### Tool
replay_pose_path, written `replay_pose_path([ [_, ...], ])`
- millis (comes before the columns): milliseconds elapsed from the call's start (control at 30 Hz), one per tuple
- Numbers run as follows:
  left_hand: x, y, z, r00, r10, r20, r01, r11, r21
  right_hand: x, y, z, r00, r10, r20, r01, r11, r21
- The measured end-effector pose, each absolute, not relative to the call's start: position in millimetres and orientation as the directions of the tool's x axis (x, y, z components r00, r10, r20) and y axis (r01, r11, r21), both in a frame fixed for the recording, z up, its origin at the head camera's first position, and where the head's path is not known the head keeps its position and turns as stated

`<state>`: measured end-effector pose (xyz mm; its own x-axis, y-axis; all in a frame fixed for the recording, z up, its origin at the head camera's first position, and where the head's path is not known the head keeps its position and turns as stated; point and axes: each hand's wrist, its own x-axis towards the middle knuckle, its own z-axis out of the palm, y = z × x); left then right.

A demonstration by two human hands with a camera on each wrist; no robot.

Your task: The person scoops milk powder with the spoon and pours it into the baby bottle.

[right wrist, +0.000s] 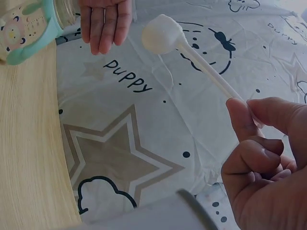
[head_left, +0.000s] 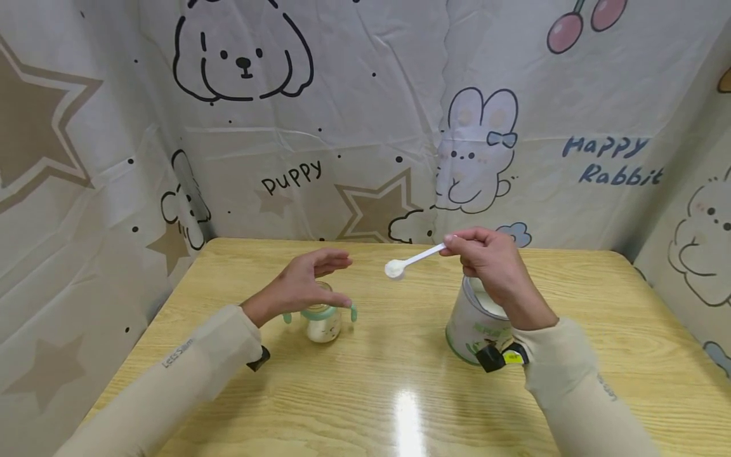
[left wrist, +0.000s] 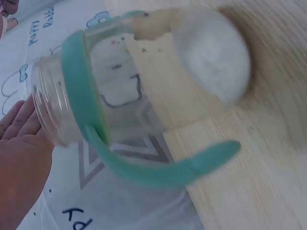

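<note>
My right hand (head_left: 491, 263) pinches the handle end of a white measuring scoop (head_left: 424, 254) between thumb and finger. White powder (head_left: 395, 268) heaps in its bowl, which hangs over the table between the two hands. Below the right hand stands an open can (head_left: 476, 320) with a printed label, partly hidden by that hand and wrist. My left hand (head_left: 305, 279), fingers extended, is by the mouth of a clear baby bottle (left wrist: 158, 105) with a green collar and two handles. White powder (left wrist: 213, 57) lies in the bottle's bottom. Whether the left hand touches the bottle I cannot tell.
A light wood table (head_left: 377, 381) carries the bottle at left and the can at right. A printed cloth (head_left: 365, 114) with cartoon animals and stars hangs behind the table and along both sides.
</note>
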<state>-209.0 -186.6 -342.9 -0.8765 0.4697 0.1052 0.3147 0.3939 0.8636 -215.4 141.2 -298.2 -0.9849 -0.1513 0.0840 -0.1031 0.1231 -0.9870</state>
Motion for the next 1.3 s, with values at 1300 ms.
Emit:
replay_pose_path([
  [1300, -198.9, -229.3, -376.4, -0.908, 0.409, 0.089, 0.307, 0.508, 0.805, -214.3, 82.4, -312.0, -0.980, -0.192, 0.050, -0.055, 0.021, -0.998],
])
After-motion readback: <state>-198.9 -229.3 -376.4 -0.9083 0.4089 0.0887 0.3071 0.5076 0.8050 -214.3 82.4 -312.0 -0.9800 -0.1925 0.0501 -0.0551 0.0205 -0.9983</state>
